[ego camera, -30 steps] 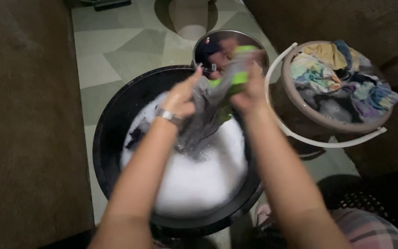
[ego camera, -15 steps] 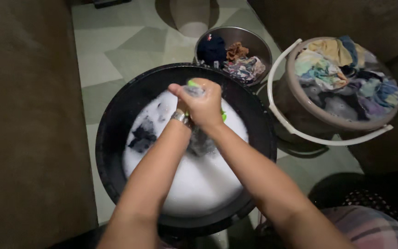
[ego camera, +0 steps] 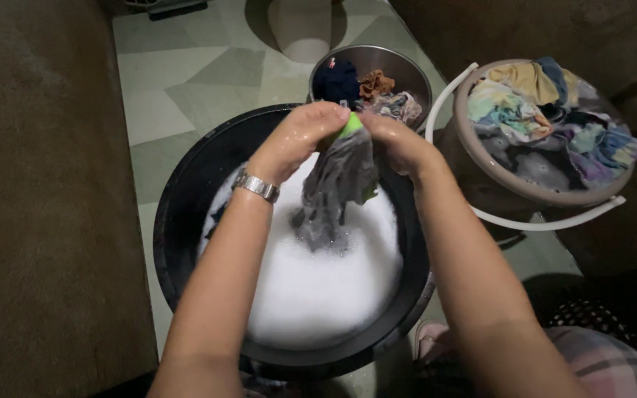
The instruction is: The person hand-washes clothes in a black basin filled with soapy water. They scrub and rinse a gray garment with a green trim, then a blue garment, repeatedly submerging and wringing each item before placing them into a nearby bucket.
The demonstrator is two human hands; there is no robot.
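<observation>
A wide black tub (ego camera: 178, 221) takes up the middle of the tiled floor (ego camera: 186, 74), filled nearly to the rim with white suds (ego camera: 318, 287). To its right stands a round grey bucket (ego camera: 481, 177) with a white handle (ego camera: 525, 223) folded down around it, heaped with mixed clothes (ego camera: 547, 121) in yellow, blue, green and purple. Just behind the tub, touching or nearly touching its far rim, sits a smaller metal bowl (ego camera: 407, 70) holding a few wet items in dark blue, brown and a pale print. A white rounded base (ego camera: 302, 29) stands on the tiles behind that. Over the far half of the tub, both hands hold up a dripping grey garment (ego camera: 337, 191) with a bright green part (ego camera: 352, 127) at the top; its lower end hangs down into the foam. The left hand (ego camera: 300, 136), with a metal watch (ego camera: 256, 186) on the wrist, is closed around the top of the cloth, fingers curled over it. The right hand (ego camera: 396, 144) grips the same bunched edge from the other side, fingers folded tight. The two hands are touching or nearly so, and partly hide the bowl's near rim.
</observation>
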